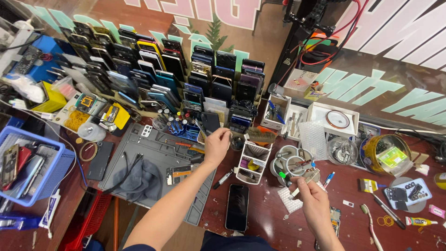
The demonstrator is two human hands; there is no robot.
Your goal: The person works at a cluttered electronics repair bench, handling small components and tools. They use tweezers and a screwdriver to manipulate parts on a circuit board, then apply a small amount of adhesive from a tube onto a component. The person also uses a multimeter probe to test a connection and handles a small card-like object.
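My left hand [216, 145] reaches forward over the grey work mat [153, 153], fingers closed on a dark phone [210, 122] standing at the front of the phone rack [153, 69]. My right hand [312, 195] hovers over the red-brown bench, pinching a small flat metal part [307, 178] between thumb and fingers. A black phone [237, 207] lies face up on the bench between my two forearms. A white compartment organizer [253, 162] stands just right of my left hand.
A blue basket [44, 176] of phones sits at the left edge. Round white dishes [290, 162], a brush [259, 135], pens, a toothbrush [371, 227], glue tubes and a round tin [385, 153] crowd the right side. A grey cloth [139, 179] lies on the mat.
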